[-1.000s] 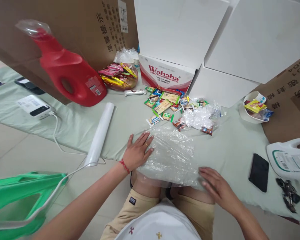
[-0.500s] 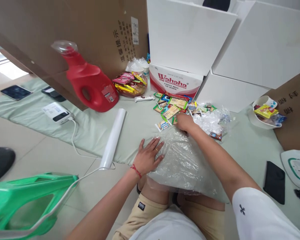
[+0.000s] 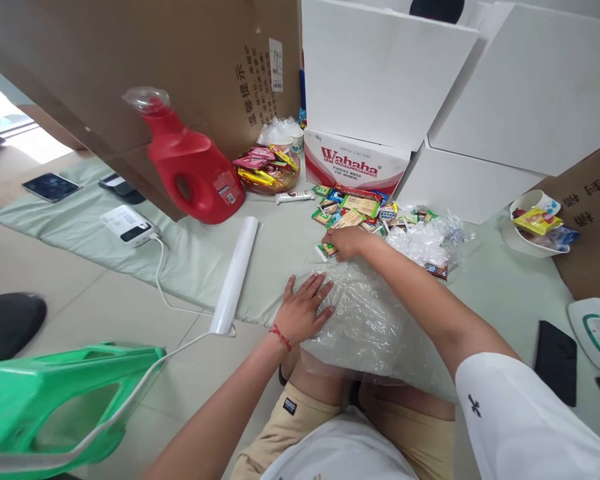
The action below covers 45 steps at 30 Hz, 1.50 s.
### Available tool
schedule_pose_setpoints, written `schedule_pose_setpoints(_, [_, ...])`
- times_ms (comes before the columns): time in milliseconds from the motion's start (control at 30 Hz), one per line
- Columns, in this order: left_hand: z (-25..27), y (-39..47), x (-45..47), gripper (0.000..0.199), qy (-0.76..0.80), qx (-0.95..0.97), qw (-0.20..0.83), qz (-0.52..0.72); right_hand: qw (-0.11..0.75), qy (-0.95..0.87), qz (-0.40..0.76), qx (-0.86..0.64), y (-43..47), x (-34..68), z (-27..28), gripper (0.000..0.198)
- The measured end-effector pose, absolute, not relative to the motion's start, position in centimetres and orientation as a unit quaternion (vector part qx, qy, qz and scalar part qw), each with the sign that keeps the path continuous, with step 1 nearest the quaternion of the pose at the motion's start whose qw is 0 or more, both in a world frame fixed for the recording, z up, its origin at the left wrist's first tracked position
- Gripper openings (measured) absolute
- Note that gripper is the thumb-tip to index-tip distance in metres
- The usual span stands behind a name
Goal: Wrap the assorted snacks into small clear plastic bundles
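Because the clear plastic bag (image 3: 367, 327) is stretched past the near edge of the cloth-covered table (image 3: 500, 303) and is pressed by the left hand (image 3: 304, 312), fingers spread wide and flat, it could be slid toward the lap if that pressure is eased. Loose wrapped biscuits (image 3: 361, 205), heaped just beyond the bag, could be scattered by the right hand (image 3: 347, 241), since its curled fingers are set at the heap's front; whether a packet is pinched there cannot be told.

Two hands are counted, along with one red plastic jug (image 3: 193, 170), one white roll (image 3: 236, 275), one white-wrapped bar (image 3: 295, 197), one Wahaha purified water carton (image 3: 355, 163), one black phone (image 3: 556, 363) and one green plastic stool (image 3: 10, 400). The biscuits are too overlapped to be counted exactly.
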<state>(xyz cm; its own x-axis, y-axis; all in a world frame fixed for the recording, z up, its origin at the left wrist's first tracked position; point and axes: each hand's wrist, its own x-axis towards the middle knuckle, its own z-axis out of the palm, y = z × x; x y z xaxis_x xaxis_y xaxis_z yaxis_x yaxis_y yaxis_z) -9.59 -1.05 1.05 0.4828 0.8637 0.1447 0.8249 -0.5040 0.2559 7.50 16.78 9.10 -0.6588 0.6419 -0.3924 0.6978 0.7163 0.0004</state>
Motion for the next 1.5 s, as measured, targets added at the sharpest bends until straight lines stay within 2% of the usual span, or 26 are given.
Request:
schedule_pose_setpoints(100, [1.1, -1.1, -9.6, 0.056, 0.495, 0.855, 0.078, 0.131, 0.146, 0.903, -0.055, 0.401, 15.5, 8.5, 9.9, 0.04])
schedule_pose_setpoints(267, [1.0, -1.1, -9.6, 0.056, 0.491, 0.856, 0.083, 0.139, 0.059, 0.888, -0.068, 0.451, 9.9, 12.6, 12.8, 0.051])
schedule_pose_setpoints(367, [1.1, -1.1, -9.6, 0.056, 0.493, 0.853, 0.09, 0.146, 0.078, 0.888, -0.105, 0.441, 5.3, 14.8, 13.3, 0.054])
schedule_pose_setpoints(567, [1.1, -1.2, -9.6, 0.056, 0.495, 0.85, 0.102, 0.149, 0.157, 0.868, -0.144, 0.448, 0.9, 15.1, 10.0, 0.058])
schedule_pose_setpoints(700, [1.0, -1.1, -9.7, 0.056, 0.496, 0.848, 0.109, 0.151, 0.112, 0.866, -0.132, 0.47, 6.2, 12.4, 10.4, 0.056])
schedule_pose_setpoints(833, [1.1, -1.1, -9.7, 0.056, 0.5, 0.847, 0.111, 0.145, 0.035, 0.809, -0.053, 0.584, 15.5, 7.1, 10.0, 0.054])
schedule_pose_setpoints(933, [1.2, -1.1, -9.7, 0.056, 0.5, 0.848, 0.111, 0.138, 0.032, 0.78, -0.06, 0.623, 20.3, 3.4, 8.4, 0.061])
schedule_pose_setpoints(1033, [1.3, -1.1, -9.7, 0.056, 0.502, 0.848, 0.109, 0.134, 0.01, 0.784, -0.063, 0.617, 21.2, 2.5, 7.5, 0.053])
schedule_pose_setpoints(1167, [1.2, -1.1, -9.8, 0.055, 0.503, 0.847, 0.109, 0.134, -0.019, 0.83, -0.068, 0.554, 17.4, 6.8, 8.9, 0.047])
schedule_pose_setpoints(1333, [1.0, -0.9, -9.8, 0.055, 0.498, 0.849, 0.108, 0.14, -0.058, 0.89, -0.198, 0.406, 8.3, 15.2, 10.6, 0.045])
schedule_pose_setpoints(1500, [0.9, -0.8, -10.3, 0.056, 0.489, 0.853, 0.115, 0.144, -0.055, 0.88, -0.252, 0.4, 1.5, 18.1, 8.5, 0.048])
